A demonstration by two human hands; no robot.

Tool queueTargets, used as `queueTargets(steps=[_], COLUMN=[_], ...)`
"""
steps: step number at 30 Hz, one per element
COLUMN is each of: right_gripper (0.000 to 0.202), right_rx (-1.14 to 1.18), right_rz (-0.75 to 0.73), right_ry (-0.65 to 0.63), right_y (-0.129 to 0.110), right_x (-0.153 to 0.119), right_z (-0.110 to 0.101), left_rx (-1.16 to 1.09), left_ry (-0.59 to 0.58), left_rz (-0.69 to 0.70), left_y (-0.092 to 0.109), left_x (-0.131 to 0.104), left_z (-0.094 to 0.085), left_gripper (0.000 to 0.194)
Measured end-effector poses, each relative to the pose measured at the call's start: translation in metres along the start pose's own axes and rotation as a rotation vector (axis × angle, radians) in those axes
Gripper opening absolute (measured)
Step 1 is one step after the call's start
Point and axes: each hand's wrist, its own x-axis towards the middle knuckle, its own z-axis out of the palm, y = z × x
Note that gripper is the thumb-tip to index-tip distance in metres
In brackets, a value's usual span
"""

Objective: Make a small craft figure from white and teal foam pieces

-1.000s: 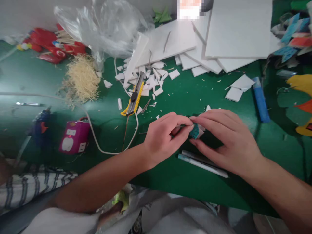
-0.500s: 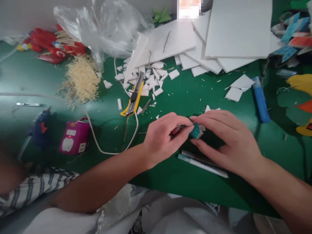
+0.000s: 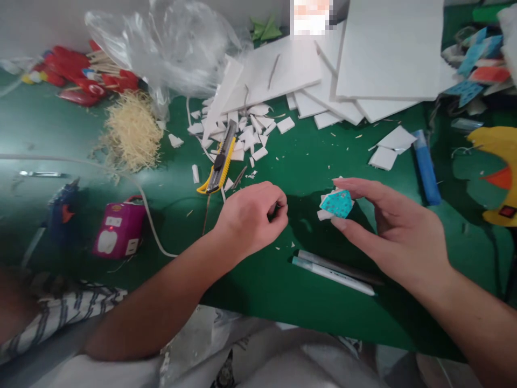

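Note:
My right hand [image 3: 393, 231] pinches a small teal patterned piece backed with white foam [image 3: 337, 205] between thumb and fingertips, just above the green table [image 3: 307, 156]. My left hand [image 3: 252, 215] is curled beside it on the left, apart from the piece, with its fingers closed; something thin and dark shows between them but I cannot make it out. Two pale pens [image 3: 335, 268] lie on the table under my right hand. A yellow utility knife [image 3: 220, 159] rests beyond my left hand.
White foam boards [image 3: 363, 59] and cut scraps [image 3: 246, 129] cover the far middle. A straw-coloured heap [image 3: 133, 132], a plastic bag [image 3: 169, 43], a pink device [image 3: 119, 229] with a white cable, a glue gun [image 3: 60, 213] and a blue tube [image 3: 424, 167] lie around.
My hands have come apart: the left hand drew back to the left, and the right hand now holds the teal piece alone, turned face up.

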Motion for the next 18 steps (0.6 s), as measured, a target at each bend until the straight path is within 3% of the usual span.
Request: queueTargets(steps=[4,7,9,10,15,18], right_gripper=[0.037,0.035,0.034,0.033,0.031,0.033], right_rx=[0.017,-0.022,-0.063,-0.088,-0.190,-0.186], right_rz=[0.015,0.041,0.049,0.054,0.086,0.057], right_ry=[0.031,0.080,0.096,0.100,0.106,0.093], right_y=[0.001,0.001,0.001,0.001,-0.001,-0.002], right_x=[-0.001,-0.001,-0.001,-0.001,0.001,0.003], right_z=[0.001,0.002,0.002,0.001,0.000,-0.002], left_rx=[-0.037,-0.008,0.157,0.245,0.378,0.352], left_ry=[-0.008,0.163,0.322,0.338,0.273,0.250], left_rz=[0.033,0.007,-0.024,-0.081,-0.365,-0.419], left_y=[-0.004,-0.012,-0.026,-0.035,-0.080,-0.090], left_x=[0.001,0.004,0.006,0.006,0.005,0.006], left_z=[-0.006,-0.016,-0.024,-0.027,-0.030,-0.027], left_gripper=[0.007,0.014,0.015,0.012,0.030,0.031])
